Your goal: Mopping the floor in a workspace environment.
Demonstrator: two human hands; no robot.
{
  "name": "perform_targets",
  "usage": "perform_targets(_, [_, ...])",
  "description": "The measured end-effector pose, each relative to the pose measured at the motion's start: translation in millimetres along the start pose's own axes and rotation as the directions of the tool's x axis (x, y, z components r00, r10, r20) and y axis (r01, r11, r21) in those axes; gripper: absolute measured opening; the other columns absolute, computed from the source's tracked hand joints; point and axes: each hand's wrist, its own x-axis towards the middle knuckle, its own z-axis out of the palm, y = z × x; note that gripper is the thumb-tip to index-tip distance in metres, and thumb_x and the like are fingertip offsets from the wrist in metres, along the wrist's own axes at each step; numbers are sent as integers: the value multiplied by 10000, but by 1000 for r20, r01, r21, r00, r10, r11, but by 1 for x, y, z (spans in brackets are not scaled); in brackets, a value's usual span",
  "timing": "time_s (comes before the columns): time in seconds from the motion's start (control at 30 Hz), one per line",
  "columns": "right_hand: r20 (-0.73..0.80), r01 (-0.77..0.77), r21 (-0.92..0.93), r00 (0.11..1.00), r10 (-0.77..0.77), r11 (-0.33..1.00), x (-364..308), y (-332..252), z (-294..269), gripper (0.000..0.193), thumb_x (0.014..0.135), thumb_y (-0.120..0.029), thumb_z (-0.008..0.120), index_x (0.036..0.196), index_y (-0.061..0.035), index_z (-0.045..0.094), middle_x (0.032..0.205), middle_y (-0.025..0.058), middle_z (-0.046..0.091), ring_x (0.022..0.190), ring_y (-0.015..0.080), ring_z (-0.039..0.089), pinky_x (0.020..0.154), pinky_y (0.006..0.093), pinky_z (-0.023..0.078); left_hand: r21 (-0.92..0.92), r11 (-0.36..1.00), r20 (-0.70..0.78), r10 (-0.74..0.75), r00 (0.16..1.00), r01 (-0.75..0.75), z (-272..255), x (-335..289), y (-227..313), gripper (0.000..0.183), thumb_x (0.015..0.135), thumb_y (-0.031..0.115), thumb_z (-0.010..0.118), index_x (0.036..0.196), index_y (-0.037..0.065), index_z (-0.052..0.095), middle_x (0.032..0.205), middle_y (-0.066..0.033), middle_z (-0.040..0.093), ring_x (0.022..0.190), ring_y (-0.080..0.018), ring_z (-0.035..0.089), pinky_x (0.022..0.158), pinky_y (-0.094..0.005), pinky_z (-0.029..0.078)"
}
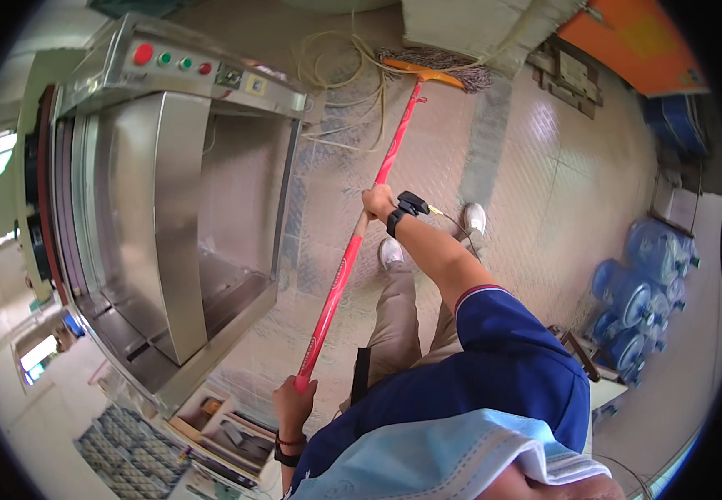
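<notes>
A string mop has a long pinkish-red handle (pixel 333 302), an orange head bar (pixel 427 73) and dark grey strands (pixel 469 73) lying on the floor at the far side. My right hand (pixel 379 202) is closed around the middle of the handle, its arm reaching forward. Lower and to the left, my left hand (pixel 294 403) grips the top end of the same handle. Slanting away from me, the handle runs between the steel machine and my feet. The mop head touches a loose pale hose (pixel 348 83).
At left stands a steel machine (pixel 182 225) with coloured buttons. An open box of tools (pixel 232 433) sits near its lower corner. Large blue water bottles (pixel 627 292) are stacked at right. An orange cabinet (pixel 636 42) and a metal piece (pixel 565 77) stand at far right.
</notes>
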Motion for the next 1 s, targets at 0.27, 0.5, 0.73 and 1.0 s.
perform_targets(0.27, [202, -307, 792, 948, 247, 528, -52, -56, -23, 310, 733, -224, 558, 790, 80, 558, 703, 250, 593, 719, 319, 629, 620, 398, 507, -122, 986, 141, -99, 985, 117, 7, -40, -12, 357, 672, 324, 680, 718, -12, 568, 620, -207, 572, 610, -359, 581, 515, -395, 433])
perform_targets(0.5, [225, -231, 973, 957, 183, 13, -140, -73, -8, 208, 836, -217, 505, 809, -23, 436, 558, 61, 482, 457, 175, 505, 415, 338, 432, -383, 908, 320, -43, 947, 170, 1, -58, -33, 320, 682, 278, 664, 697, -20, 548, 566, -160, 548, 544, -226, 560, 512, -346, 420])
perform_targets(0.73, [348, -373, 919, 919, 185, 129, -103, -92, -37, 205, 872, -228, 449, 826, -36, 392, 583, 72, 447, 424, 194, 478, 372, 360, 447, -538, 796, 371, -73, 926, 278, -24, -37, -16, 266, 668, 203, 677, 700, -20, 535, 549, -58, 521, 512, -117, 476, 482, -285, 398])
perform_targets(1.0, [384, -328, 879, 917, -108, 347, -1, -120, -101, 221, 847, -183, 483, 743, 9, 450, 540, 72, 478, 443, 214, 541, 352, 351, 457, -692, 595, 341, -230, 912, 409, 6, -4, 79, 260, 678, 213, 686, 661, 13, 521, 545, -18, 515, 490, -89, 463, 445, -263, 382])
